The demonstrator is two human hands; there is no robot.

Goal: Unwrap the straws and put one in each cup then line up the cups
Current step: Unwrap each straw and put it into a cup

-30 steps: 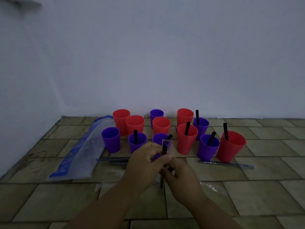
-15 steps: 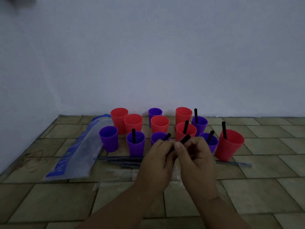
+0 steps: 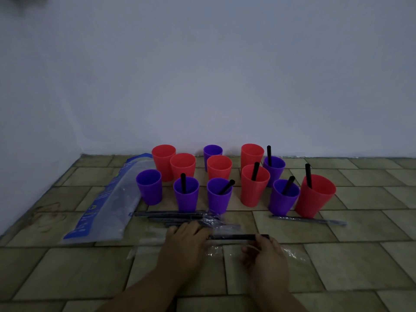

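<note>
Head view: twelve plastic cups stand clustered on the tiled floor (image 3: 337, 255) at twelve o'clock from the hands. Six hold black plastic straws, such as the red cup at two o'clock (image 3: 315, 197). Six look empty, such as the purple cup at ten o'clock (image 3: 149, 186).

The right hand (image 3: 264, 251) pinches a bare black straw (image 3: 236, 237), held level. The left hand (image 3: 186, 237) rests curled at its other end, beside the wrapped straws (image 3: 171, 216). Roughly half remains, then lining up.
</note>
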